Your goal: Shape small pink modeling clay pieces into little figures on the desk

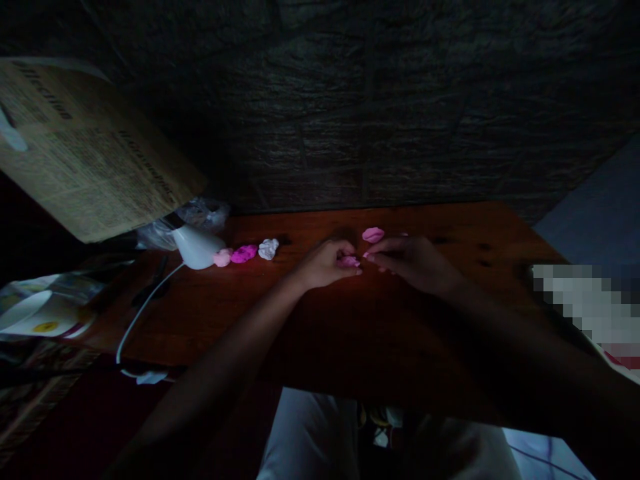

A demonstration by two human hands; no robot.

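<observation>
Over the wooden table, my left hand is closed around a crinkled pink piece, seen between thumb and fingers. Close to its right, my right hand pinches a small pink bit at its fingertips. A flatter, rounded pink piece lies just behind the hands. To the left sit a light pink lump, a magenta lump and a white lump, ruffled like flowers, in a row. In the dim light I cannot tell whether they are clay or paper.
A lamp with a white base and newsprint-patterned shade stands left, its white cord running over the front edge. A white cup lies at the far left. Behind is a dark stone-patterned wall. A blurred-out object is at right.
</observation>
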